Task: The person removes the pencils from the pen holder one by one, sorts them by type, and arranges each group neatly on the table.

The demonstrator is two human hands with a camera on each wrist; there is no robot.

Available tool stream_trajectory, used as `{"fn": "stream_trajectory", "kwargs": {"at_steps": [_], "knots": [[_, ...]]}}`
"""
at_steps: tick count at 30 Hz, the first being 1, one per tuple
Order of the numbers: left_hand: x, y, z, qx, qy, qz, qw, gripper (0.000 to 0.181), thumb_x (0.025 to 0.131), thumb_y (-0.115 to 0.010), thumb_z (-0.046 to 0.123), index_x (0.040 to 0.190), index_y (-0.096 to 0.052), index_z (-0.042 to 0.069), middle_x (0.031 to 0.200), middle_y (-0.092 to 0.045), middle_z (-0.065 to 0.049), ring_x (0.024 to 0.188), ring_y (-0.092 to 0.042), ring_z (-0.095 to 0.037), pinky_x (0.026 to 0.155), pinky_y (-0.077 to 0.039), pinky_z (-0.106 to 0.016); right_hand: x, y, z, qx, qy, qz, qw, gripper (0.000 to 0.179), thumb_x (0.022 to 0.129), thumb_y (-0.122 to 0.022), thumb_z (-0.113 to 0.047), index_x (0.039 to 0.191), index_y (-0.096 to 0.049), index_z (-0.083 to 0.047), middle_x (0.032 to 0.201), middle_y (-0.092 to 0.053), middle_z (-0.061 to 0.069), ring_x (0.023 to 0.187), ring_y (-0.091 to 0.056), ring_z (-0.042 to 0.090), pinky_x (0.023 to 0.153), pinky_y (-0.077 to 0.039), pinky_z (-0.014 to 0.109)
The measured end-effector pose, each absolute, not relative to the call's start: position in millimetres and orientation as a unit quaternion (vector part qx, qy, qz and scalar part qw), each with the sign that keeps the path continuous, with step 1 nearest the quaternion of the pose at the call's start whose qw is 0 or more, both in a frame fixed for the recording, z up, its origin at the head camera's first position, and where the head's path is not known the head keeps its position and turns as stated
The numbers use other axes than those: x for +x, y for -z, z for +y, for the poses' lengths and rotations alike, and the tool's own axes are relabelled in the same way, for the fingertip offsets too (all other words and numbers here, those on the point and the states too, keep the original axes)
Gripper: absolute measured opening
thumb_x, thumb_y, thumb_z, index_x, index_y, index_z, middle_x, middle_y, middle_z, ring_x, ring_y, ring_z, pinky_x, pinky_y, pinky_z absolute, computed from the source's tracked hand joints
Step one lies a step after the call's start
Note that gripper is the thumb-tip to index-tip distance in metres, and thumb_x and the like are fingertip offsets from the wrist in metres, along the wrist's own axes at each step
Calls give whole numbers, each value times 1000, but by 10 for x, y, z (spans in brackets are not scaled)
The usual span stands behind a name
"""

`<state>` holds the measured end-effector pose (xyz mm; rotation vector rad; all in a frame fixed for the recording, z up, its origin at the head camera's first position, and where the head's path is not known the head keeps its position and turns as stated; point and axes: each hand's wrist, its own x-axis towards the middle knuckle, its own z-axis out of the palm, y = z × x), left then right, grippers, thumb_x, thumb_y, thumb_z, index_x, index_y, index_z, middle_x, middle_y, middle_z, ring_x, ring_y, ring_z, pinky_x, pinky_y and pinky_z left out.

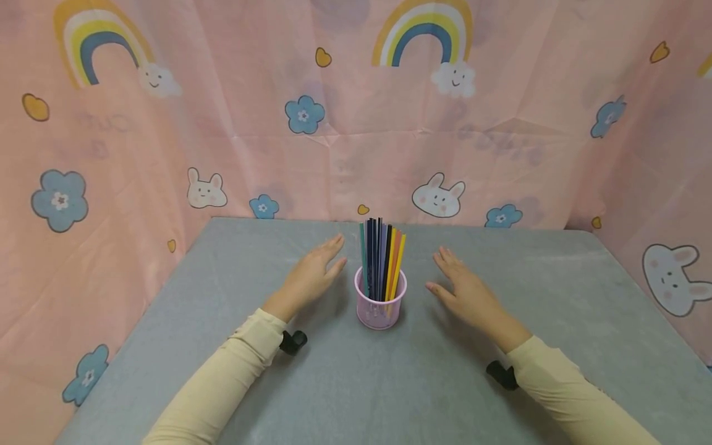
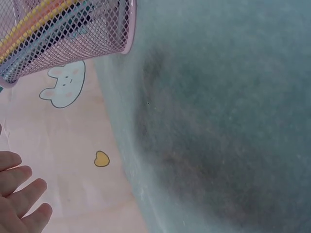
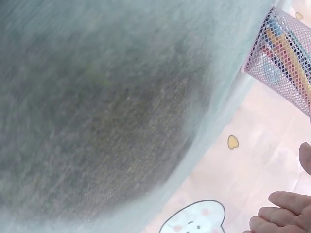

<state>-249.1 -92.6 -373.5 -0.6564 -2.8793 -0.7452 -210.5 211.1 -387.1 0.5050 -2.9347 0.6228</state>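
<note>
Fingers [image 1: 329,246] of left hand [image 1: 307,279] and right hand [image 1: 470,295], head view: straight, slightly parted. Pink mesh cup [image 1: 378,314] stands upright on grey surface [image 1: 384,395] between the hands, touching neither. Sticks [image 1: 382,259] in cup point upward, long axes near vertical, rightmost yellow one leaning right. Left wrist view: cup upper left, fingers lower left, apart from it. Right wrist view: cup upper right, fingers lower right, likewise apart.
</note>
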Motion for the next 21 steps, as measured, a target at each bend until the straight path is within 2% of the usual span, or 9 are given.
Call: {"fn": "stream_trajectory", "kwargs": {"at_steps": [6,14,21], "knots": [[-2428,3732,-906,-206,264,-941,45,52,98,-43,34,144,-31,12,151,-25,-1,138,-28,-24,113,-24,-42,-2069,3869,2073,157,-210,-964,42,74,91,-50,-50,144,-28,-3,153,-19,17,140,-21,34,110,-25,54],[-2367,3738,-862,-192,291,-937,34,52,98,-41,39,142,-37,12,148,-34,-1,137,-32,-20,113,-25,-37,-2042,3855,2033,152,-228,-961,46,73,92,-50,-48,145,-27,-4,152,-20,16,138,-24,35,109,-26,55],[-2329,3724,-844,-191,311,-930,36,49,97,-44,38,139,-42,11,145,-40,-3,134,-37,-20,111,-30,-37,-2006,3830,1977,153,-254,-954,54,71,91,-52,-45,143,-31,-2,149,-26,19,134,-32,36,106,-32,53]]}}
